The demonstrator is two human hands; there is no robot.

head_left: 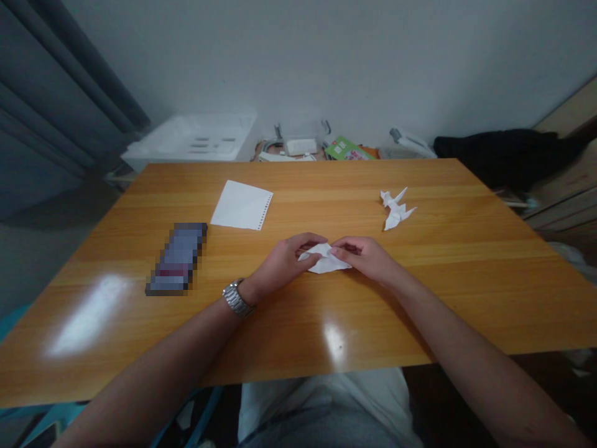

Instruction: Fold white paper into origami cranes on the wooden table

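A small piece of folded white paper (321,264) lies at the middle of the wooden table, between my two hands. My left hand (291,256), with a metal watch (237,298) at its wrist, grips the paper's left side, thumb on top. From the other side, my right hand (366,254) pinches the paper's upper right part between thumb and fingers. Some of the fingertips are hidden behind the paper. Farther off to the right rests a folded white paper figure (396,210) with pointed ends.
On the wooden table (289,323) a sheet of paper (242,205) with a perforated edge lies at the back left. Nearer on the left is a blurred-out phone (177,258). Behind the table stand a white bin (209,137) and a green packet (347,149).
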